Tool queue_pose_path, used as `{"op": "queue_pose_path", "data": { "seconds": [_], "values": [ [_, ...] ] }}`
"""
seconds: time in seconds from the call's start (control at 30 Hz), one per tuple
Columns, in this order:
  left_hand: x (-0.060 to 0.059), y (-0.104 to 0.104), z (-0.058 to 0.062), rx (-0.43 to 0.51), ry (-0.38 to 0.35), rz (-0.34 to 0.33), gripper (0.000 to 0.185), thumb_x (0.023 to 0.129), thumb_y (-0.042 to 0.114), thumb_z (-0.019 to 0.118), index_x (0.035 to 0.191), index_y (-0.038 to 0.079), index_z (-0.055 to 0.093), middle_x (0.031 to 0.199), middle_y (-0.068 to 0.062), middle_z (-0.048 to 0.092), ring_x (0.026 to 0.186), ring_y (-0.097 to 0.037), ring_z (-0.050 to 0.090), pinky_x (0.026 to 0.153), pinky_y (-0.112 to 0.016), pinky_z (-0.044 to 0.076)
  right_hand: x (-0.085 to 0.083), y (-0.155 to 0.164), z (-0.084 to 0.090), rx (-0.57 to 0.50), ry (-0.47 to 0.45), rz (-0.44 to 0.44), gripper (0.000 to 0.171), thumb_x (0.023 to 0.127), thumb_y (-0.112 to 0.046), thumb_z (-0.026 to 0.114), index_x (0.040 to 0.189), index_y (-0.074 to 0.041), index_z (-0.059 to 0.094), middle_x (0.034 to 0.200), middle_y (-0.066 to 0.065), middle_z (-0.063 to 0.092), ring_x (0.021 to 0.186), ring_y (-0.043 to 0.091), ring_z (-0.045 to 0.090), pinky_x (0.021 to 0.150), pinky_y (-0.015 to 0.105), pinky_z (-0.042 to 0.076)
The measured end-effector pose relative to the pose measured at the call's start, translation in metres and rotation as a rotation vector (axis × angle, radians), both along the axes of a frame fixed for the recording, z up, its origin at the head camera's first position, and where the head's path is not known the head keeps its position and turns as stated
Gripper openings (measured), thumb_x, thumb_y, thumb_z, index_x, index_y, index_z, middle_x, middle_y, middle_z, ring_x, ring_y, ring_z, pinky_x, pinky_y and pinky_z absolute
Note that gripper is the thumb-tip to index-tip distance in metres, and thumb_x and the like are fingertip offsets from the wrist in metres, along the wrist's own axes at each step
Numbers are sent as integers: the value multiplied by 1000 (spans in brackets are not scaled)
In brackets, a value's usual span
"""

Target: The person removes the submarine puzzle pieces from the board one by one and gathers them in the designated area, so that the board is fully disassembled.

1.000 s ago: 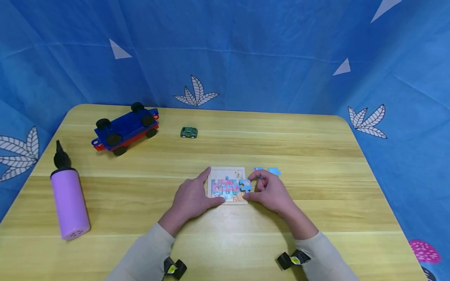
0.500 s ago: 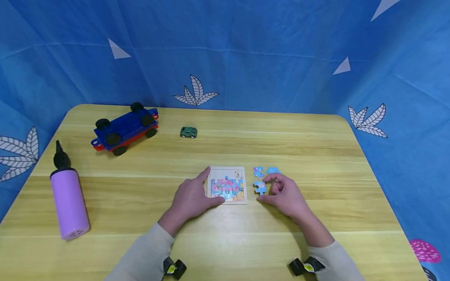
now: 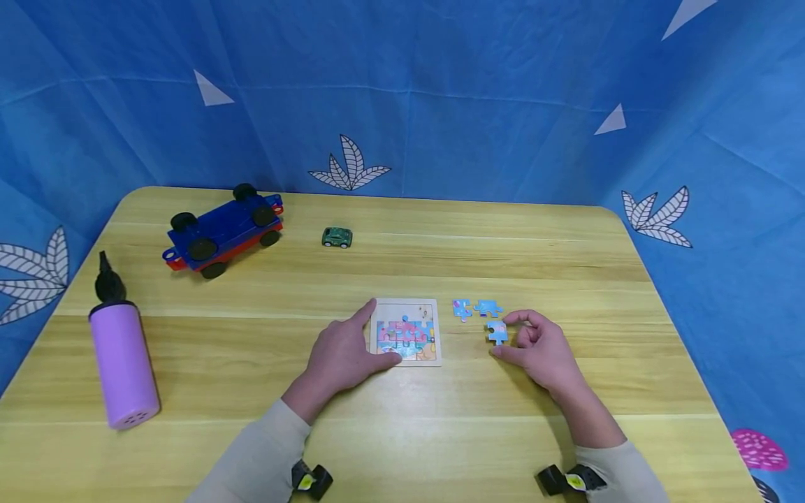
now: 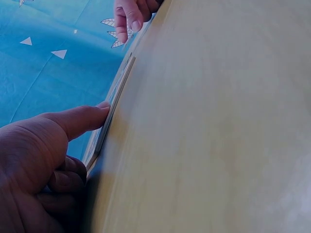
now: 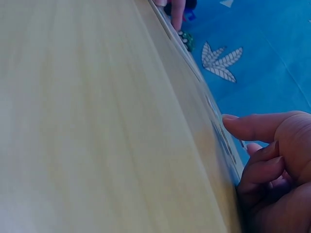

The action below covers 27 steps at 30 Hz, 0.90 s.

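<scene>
Puzzle board (image 3: 406, 331), small and square, lies flat near the middle of the wooden table (image 3: 566, 251), pale border showing all round. Lower rows are filled with pink and blue pieces; the top row shows bare backing, so by the look of it roughly two thirds are in place and a strip is left open.

Loose pieces, three in number, lie to the right of the board:
- two blue pieces (image 3: 475, 308) side by side, apart from both hands;
- one blue piece (image 3: 497, 331) just below them, at the tips of the right hand (image 3: 542, 349).

Right hand: thumb and forefinger bent narrowly toward that piece, other fingers curled under. Whether the piece is pinched or only touched, I cannot tell; it appears to rest on the table.

Left hand (image 3: 342, 353): holds the board's left edge, forefinger straight along the upper corner, thumb against the lower edge, remaining fingers tucked, as the left wrist view confirms.

Judged progress: three pieces at least remain outside the board.

Other items, well apart at the far left: blue toy truck (image 3: 223, 229), small green toy car (image 3: 337, 237), purple pump (image 3: 121, 358).
</scene>
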<state>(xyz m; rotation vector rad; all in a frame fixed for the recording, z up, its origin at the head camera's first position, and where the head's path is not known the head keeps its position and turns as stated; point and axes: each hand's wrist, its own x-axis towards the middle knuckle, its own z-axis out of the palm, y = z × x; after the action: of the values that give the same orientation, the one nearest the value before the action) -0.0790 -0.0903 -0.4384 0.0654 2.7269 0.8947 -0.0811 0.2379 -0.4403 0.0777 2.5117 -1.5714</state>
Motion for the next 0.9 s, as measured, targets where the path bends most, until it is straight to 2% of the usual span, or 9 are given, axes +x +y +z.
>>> {"op": "queue_pose_path", "data": {
  "seconds": [0.13,0.27,0.47,0.6,0.7,0.9],
  "values": [
    [0,0,0,-1,4,2,108,70,57,86,155,11,38,78,-5,64,81,-24,56,72,-38,48,-3,10,1,32,0,-20,53,76,-6,87,120,0,58,66,-2,35,54,9,31,59,28,38],
    [0,0,0,0,-1,1,108,70,56,86,156,11,38,69,-1,58,78,-24,55,70,-37,47,-8,17,3,49,3,-28,54,77,-7,87,121,-1,57,66,-1,35,53,10,30,60,28,39],
    [0,0,0,3,-6,-3,108,71,56,85,156,12,36,60,0,52,75,-23,53,68,-36,46,-17,25,4,55,9,-45,54,77,-6,86,122,1,57,64,-2,34,52,10,30,54,28,36],
    [1,0,0,6,-9,-2,108,71,56,85,157,12,36,56,-1,51,74,-24,52,67,-36,45,-24,27,3,74,10,-48,53,78,-7,86,121,1,57,64,-3,34,53,10,31,58,26,39],
    [1,0,0,8,-6,-1,108,71,56,85,156,12,36,56,-1,51,73,-23,52,66,-35,44,-28,26,3,92,-3,-44,53,77,-8,87,120,1,57,64,-3,35,54,10,32,61,27,40],
    [1,0,1,9,-5,-5,108,71,56,85,156,11,36,55,-2,50,67,-22,50,63,-34,43,-34,26,2,65,-67,-57,55,77,-5,86,122,1,55,64,-3,36,53,10,33,54,28,37]
  ]
}}
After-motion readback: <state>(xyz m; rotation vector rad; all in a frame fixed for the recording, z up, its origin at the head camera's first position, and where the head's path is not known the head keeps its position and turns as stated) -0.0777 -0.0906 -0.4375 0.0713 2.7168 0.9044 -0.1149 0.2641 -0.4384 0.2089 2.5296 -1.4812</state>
